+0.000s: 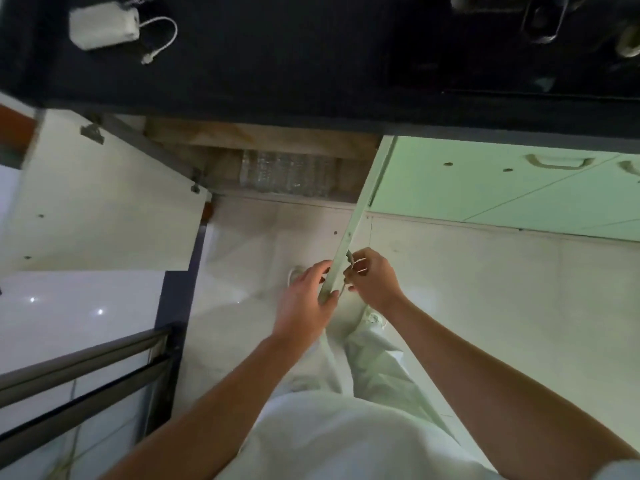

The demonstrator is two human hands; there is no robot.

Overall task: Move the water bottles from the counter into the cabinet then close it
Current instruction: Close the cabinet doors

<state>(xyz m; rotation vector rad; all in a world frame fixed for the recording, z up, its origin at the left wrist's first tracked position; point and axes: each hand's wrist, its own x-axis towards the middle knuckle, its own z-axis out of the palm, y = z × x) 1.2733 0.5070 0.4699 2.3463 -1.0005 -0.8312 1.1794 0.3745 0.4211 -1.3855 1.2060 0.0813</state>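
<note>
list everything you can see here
water bottles: several, exact count unclear, clear, standing inside the open cabinet
cabinet: one, wooden inside, under the counter
left door: one, white inner face, swung open at left
right door: one, pale green, open, seen edge-on
closed doors: at least two, green with handles, right of the cabinet
counter: one, black, across the top
charger: one, white with cable, on the counter at left
rack: one, dark metal, bottom left
trousers: white, bottom centre
left hand: grips the right door's edge
right hand: fingers curled on the same door's far face
</note>
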